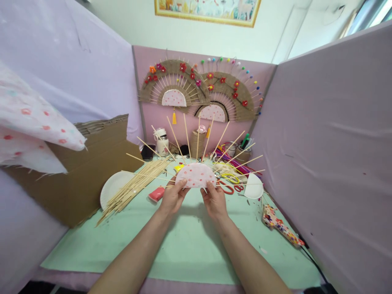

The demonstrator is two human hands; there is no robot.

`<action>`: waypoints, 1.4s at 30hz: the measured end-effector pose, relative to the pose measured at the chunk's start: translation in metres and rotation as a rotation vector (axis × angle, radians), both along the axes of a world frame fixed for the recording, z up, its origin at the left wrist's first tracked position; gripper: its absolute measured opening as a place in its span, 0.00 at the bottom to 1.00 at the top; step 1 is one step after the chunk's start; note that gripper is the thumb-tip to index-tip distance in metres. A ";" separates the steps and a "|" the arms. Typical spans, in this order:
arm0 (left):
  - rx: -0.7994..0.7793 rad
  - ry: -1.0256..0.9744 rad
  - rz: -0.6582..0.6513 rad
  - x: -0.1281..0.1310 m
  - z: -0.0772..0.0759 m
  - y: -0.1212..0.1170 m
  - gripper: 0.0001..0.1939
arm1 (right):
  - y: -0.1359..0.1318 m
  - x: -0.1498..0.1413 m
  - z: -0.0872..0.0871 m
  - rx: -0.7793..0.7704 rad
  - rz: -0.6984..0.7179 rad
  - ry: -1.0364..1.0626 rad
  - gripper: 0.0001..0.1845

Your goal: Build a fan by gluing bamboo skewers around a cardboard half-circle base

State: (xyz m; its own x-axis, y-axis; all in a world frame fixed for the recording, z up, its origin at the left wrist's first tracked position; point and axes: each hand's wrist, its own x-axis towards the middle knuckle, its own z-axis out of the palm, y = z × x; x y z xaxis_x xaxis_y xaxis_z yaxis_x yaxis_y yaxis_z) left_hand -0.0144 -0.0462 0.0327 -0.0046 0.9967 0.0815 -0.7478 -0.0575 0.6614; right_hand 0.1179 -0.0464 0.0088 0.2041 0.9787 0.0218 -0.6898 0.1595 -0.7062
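Between both hands I hold up a half-round fan base covered in white cloth with pink-red dots. Thin wooden sticks fan out from its curved edge in a wide half circle. My left hand grips the lower left corner, thumb on the front face. At the lower right corner my right hand pinches it the same way. The fingers behind the base are partly hidden. A red packet lies on the table by my left hand, and red-handled scissors lie beyond my right hand.
A pile of loose sticks rests over a white paper plate at left, near a cardboard sheet. A cut white plate piece and a flowered glue gun with a cord lie right. Two decorated fans hang behind.
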 end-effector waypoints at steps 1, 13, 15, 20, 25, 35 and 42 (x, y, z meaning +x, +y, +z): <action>0.001 -0.003 0.000 0.000 -0.001 0.001 0.20 | 0.000 0.000 0.000 0.000 -0.002 0.000 0.18; -0.149 -0.104 -0.031 -0.001 0.000 0.007 0.19 | -0.003 0.005 0.013 0.193 -0.015 -0.002 0.24; -0.171 -0.124 -0.047 0.001 0.000 0.007 0.20 | -0.002 0.006 0.013 0.209 -0.002 -0.007 0.25; -0.179 -0.179 -0.024 0.007 -0.001 0.005 0.22 | -0.002 0.006 0.012 0.191 -0.037 -0.053 0.26; -0.081 -0.172 -0.186 0.004 0.003 -0.003 0.26 | 0.001 0.010 0.012 0.089 -0.026 0.030 0.23; 0.080 -0.012 -0.296 -0.008 0.001 -0.002 0.25 | 0.004 0.020 0.015 -0.028 0.010 0.100 0.20; 0.078 0.018 -0.268 -0.005 0.000 -0.002 0.19 | 0.001 0.020 0.017 0.013 -0.018 0.013 0.20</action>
State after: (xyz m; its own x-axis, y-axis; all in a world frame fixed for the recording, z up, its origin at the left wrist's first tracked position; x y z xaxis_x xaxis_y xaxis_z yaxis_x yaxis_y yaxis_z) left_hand -0.0196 -0.0480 0.0332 0.2607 0.9527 0.1559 -0.7311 0.0894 0.6764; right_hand 0.1381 -0.0458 0.0253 0.2222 0.9745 0.0320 -0.6961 0.1815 -0.6946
